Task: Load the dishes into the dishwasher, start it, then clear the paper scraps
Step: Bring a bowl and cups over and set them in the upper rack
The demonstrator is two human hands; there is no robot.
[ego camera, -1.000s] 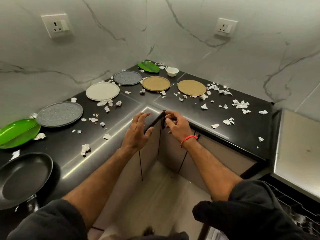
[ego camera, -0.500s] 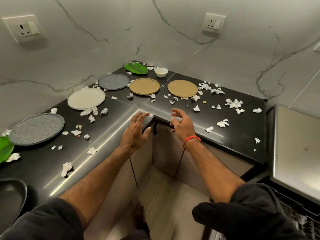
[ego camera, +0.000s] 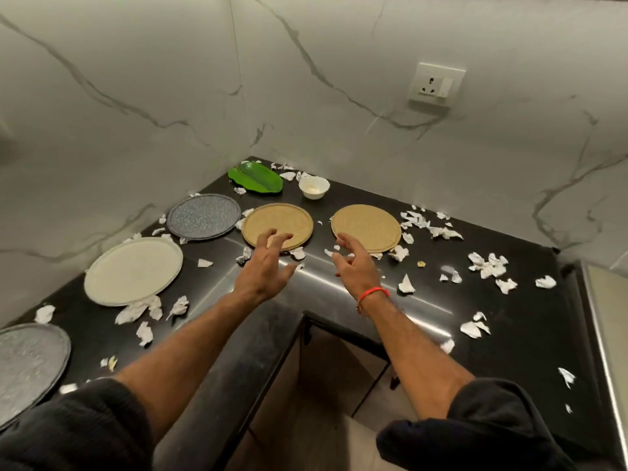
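Two tan round plates lie on the black corner counter (ego camera: 509, 321): the left tan plate (ego camera: 272, 220) and the right tan plate (ego camera: 368, 226). My left hand (ego camera: 266, 266) hovers over the near rim of the left one, fingers spread and loosely bent, holding nothing. My right hand (ego camera: 355, 263) hangs just before the right one, also empty with relaxed fingers. A grey speckled plate (ego camera: 203, 216), a white plate (ego camera: 132, 270), a green leaf-shaped dish (ego camera: 255, 176) and a small white bowl (ego camera: 314, 187) lie further around. Torn paper scraps (ego camera: 487, 265) are scattered over the counter.
Another grey speckled plate (ego camera: 27, 365) sits at the left edge. A wall socket (ego camera: 436, 83) is on the marble wall. Cabinet doors (ego camera: 339, 372) stand under the inner corner of the counter. A pale steel-edged surface (ego camera: 608, 307) borders the counter on the right.
Both hands have left the cabinet corner edge and risen forward over the counter toward the tan plates. The view has swung up and to the right.
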